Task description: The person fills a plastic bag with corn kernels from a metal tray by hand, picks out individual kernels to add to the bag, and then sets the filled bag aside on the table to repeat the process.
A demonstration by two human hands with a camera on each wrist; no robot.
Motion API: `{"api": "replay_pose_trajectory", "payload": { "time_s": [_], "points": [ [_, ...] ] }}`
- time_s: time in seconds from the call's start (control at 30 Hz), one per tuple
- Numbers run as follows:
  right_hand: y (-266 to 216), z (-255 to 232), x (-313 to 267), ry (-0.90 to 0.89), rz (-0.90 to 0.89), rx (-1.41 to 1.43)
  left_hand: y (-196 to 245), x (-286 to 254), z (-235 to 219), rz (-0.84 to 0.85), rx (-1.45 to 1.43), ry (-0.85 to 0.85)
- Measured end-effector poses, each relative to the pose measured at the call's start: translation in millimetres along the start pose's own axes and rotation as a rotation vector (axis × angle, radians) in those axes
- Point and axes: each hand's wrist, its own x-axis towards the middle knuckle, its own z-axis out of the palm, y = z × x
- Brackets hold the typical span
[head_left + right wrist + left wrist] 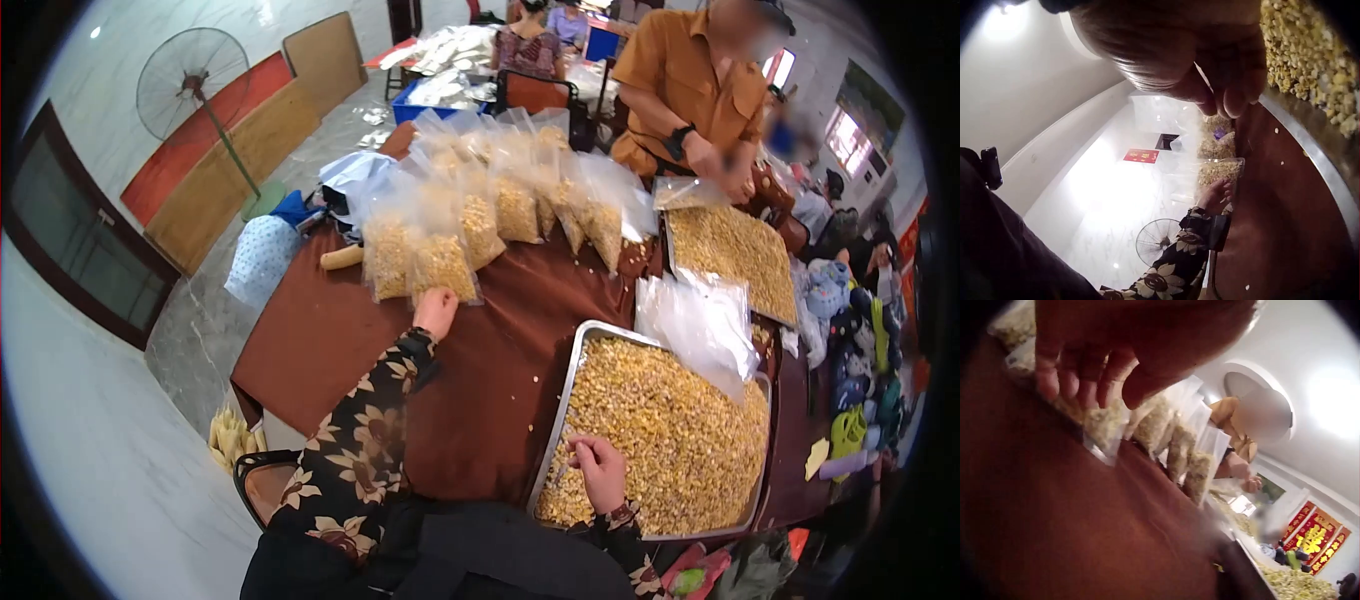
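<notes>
My left hand (436, 314) touches the lower front of a clear plastic bag (442, 262) filled with yellow corn kernels. In the left wrist view its fingers (1079, 378) hang loosely bent at the row of bags. Above the near metal tray (562, 400), heaped with loose corn kernels (665, 440), hovers my right hand (602, 475). Its thumb and fingertips lie close together with nothing visible between them. More filled bags (517, 208) stand upright in a row farther back, their tops unsealed-looking and raised.
Flat empty plastic bags (700, 325) overlap the near tray's far edge. Beyond lies a second tray of kernels (735, 255), where a person in an orange-brown shirt (690, 75) works. A brown cloth (480, 400) covers the table. A standing fan (193, 82) is at the left.
</notes>
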Motion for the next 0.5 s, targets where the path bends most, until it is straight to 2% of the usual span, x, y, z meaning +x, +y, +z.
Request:
{"api": "replay_pose_trajectory", "payload": {
  "time_s": [0.07, 0.2, 0.27, 0.3, 0.37, 0.4, 0.5],
  "points": [
    [-4, -3, -5, 0.033, 0.002, 0.007, 4, 4, 4, 0.01, -0.038, 0.019],
    [-4, -15, -15, 0.028, -0.057, -0.077, 28, 1, 6, -0.08, 0.054, -0.128],
    [-3, -23, -19, 0.013, -0.073, -0.152, 70, -15, -2, 0.117, -0.125, -0.3],
    [-1, -26, -23, 0.008, -0.013, -0.122, 85, -25, 1, 0.291, -0.04, -0.368],
    [-1, -30, -26, 0.019, 0.019, -0.101, 93, -50, 18, 0.439, -0.007, -0.561],
    [-1, -31, -26, 0.024, 0.042, -0.083, 103, -63, 22, 0.432, -0.039, -0.645],
    [-6, -35, -31, 0.045, 0.015, -0.083, 116, -89, 40, 0.485, -0.062, -0.658]
  ]
}}
